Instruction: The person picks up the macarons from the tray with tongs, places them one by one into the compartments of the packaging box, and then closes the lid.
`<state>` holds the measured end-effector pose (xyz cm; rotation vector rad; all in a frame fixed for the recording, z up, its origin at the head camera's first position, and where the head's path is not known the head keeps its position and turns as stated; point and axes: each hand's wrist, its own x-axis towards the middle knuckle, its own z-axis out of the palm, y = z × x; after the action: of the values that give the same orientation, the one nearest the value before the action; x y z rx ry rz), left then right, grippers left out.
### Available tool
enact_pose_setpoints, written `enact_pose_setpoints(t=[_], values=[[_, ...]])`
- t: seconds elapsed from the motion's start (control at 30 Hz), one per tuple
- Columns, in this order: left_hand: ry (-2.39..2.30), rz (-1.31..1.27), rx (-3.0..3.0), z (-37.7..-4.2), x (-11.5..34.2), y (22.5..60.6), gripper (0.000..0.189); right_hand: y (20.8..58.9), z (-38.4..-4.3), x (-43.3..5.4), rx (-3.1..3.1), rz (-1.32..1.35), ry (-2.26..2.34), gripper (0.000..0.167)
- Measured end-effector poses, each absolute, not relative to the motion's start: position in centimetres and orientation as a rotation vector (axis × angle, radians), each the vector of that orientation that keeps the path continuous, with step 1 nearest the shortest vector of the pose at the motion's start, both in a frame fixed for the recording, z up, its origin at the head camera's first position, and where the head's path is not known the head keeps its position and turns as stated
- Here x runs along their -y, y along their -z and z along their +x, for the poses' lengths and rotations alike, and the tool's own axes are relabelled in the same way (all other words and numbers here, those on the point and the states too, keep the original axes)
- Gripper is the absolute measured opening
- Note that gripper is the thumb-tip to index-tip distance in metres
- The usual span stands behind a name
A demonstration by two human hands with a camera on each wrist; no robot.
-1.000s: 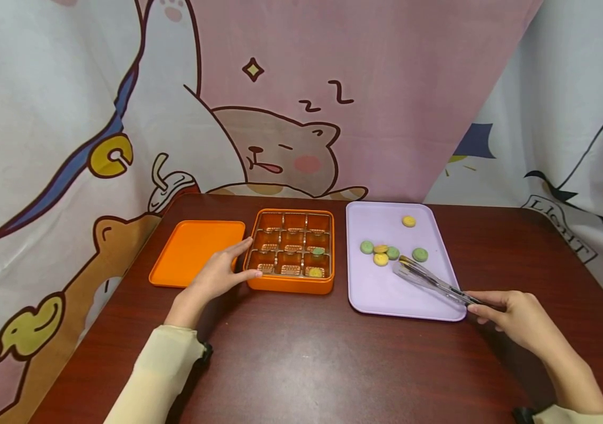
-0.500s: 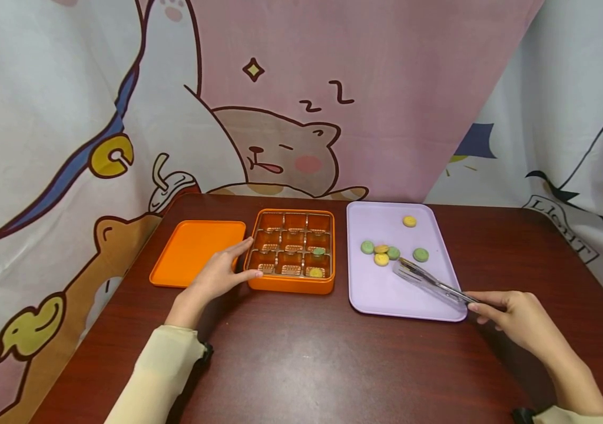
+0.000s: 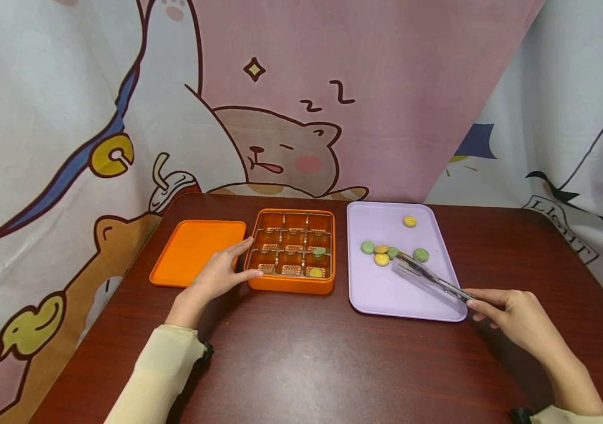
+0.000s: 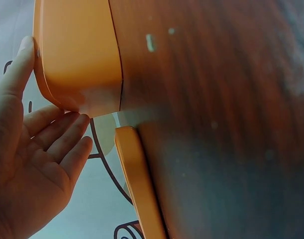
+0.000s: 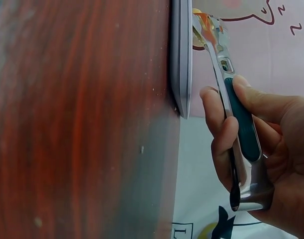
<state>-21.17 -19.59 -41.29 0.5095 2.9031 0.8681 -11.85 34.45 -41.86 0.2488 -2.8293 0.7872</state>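
My left hand (image 3: 221, 274) lies against the left side of an orange box (image 3: 291, 285), its thumb at the near rim and its fingers fairly straight, as the left wrist view also shows. A clear divided insert fills the box; one green macaron (image 3: 318, 251) and one yellow macaron (image 3: 315, 272) sit in its right-hand compartments. My right hand (image 3: 516, 318) grips metal tongs (image 3: 434, 278) with a dark green handle pad (image 5: 243, 119). The tongs' tips are low over a lilac tray (image 3: 402, 300), beside a green macaron (image 3: 393, 253) in a small cluster. Whether they touch it is unclear.
Several more green and yellow macarons lie on the tray, including a green one (image 3: 421, 255) to the right and a yellow one (image 3: 410, 221) farther back. An orange lid (image 3: 190, 253) lies left of the box. A patterned cloth (image 3: 386, 106) hangs behind the brown table (image 3: 291, 365).
The tongs' tips have shifted slightly left and away from me, closer to the green macaron in the cluster. My left hand and the box have stayed put.
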Motion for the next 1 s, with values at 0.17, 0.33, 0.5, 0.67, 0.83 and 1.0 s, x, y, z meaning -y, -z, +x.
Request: enact_pose_setpoints(t=[0.17, 0.33, 0.5, 0.67, 0.83, 1.0], values=[[-0.864, 0.501, -2.894, -21.2, 19.6, 41.3, 0.087, 41.8, -12.0, -34.3, 2.831, 0.240, -0.776, 0.022], [-0.871, 0.496, -2.884, -21.2, 19.6, 41.2, 0.085, 41.9, -12.2, -34.1, 2.811, 0.250, -0.774, 0.022], [-0.876, 0.505, -2.890, -21.3, 19.6, 41.3, 0.085, 41.8, -12.4, -33.9, 2.792, 0.255, -0.778, 0.021], [-0.879, 0.509, -2.891, -21.3, 19.6, 41.3, 0.086, 41.7, -12.5, -33.7, 2.793, 0.253, -0.785, 0.023], [-0.879, 0.524, -2.898, -21.4, 19.7, 41.3, 0.087, 41.5, -12.8, -33.5, 2.788, 0.266, -0.786, 0.024], [-0.878, 0.534, -2.902, -21.4, 19.7, 41.2, 0.087, 41.3, -13.0, -33.1, 2.786, 0.272, -0.780, 0.025]])
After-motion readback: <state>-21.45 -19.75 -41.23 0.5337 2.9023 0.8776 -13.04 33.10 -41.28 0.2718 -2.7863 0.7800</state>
